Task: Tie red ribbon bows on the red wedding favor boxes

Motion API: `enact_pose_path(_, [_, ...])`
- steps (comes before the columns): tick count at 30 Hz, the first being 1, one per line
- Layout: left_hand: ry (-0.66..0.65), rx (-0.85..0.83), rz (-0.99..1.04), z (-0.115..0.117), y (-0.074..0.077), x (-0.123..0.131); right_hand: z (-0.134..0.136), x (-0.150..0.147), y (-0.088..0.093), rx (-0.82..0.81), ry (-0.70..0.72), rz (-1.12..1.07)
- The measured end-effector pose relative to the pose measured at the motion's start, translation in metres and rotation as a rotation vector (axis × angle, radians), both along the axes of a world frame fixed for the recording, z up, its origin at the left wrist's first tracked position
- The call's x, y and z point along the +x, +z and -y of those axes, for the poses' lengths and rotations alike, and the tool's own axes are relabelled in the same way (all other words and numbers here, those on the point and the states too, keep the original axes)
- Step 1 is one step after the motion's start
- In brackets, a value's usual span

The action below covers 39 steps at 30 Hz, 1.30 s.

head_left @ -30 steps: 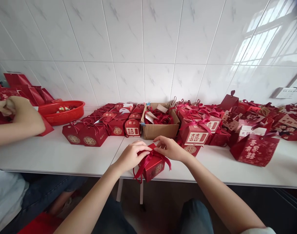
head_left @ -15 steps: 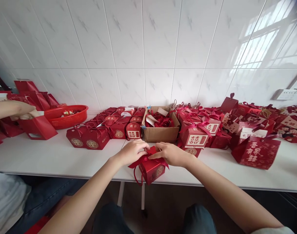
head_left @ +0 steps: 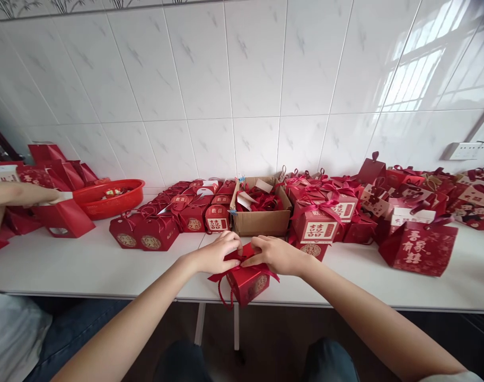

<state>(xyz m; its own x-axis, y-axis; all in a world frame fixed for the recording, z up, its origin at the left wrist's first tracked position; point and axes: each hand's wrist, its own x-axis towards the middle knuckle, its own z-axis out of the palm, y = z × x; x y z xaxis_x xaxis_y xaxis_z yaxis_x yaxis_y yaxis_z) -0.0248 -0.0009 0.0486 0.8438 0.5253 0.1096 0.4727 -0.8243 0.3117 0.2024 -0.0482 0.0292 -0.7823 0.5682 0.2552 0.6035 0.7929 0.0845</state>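
A small red gift box (head_left: 249,286) with a gold round emblem stands near the table's front edge. Across its top lies a dark red ribbon (head_left: 219,276), its tails sticking out to both sides, and a twisted red cord handle (head_left: 225,297) hangs down at the left. My left hand (head_left: 220,251) pinches the ribbon over the box top, thumb and fingers closed. From the other side my right hand (head_left: 271,254) grips it too, its fingertips nearly meeting the left thumb. The ribbon's middle is partly hidden under my fingers.
Behind my hands, a cardboard box (head_left: 261,222) holds red ribbons and white tags. Finished-looking red boxes (head_left: 158,232) are grouped left, and ribboned boxes (head_left: 320,228) are stacked right. A red basin (head_left: 106,201) stands near another person's arm (head_left: 23,194) at far left.
The camera view has tilted up slightly. My fingers have shifted a little on the ribbon, and its right tail reaches slightly farther out. The other person's hand has moved over the red bag.
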Motion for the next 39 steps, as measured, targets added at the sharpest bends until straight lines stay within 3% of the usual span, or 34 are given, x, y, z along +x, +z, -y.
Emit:
enact_pose_path(8, [-0.061,-0.112,-0.005,-0.002,0.004,0.008,0.001,-0.002,0.001,-0.061,0.006,-0.054])
enact_pose_path(13, [-0.007,-0.091,-0.002,-0.003,0.005,0.008,0.002,-0.003,0.002,-0.064,-0.003,-0.056])
enact_pose_path(23, [0.082,-0.16,0.162,-0.012,-0.014,0.009,0.003,-0.006,-0.001,-0.07,-0.036,-0.067])
enact_pose_path(28, [0.084,-0.199,0.24,-0.016,-0.016,0.012,0.002,-0.005,-0.003,-0.087,-0.007,-0.119])
enact_pose_path(35, [0.03,-0.435,0.383,-0.013,-0.011,0.016,0.002,-0.005,-0.007,-0.087,-0.027,-0.13])
enact_pose_path(39, [0.057,-0.47,0.362,-0.01,-0.008,0.019,0.005,-0.006,-0.01,-0.071,-0.037,-0.13])
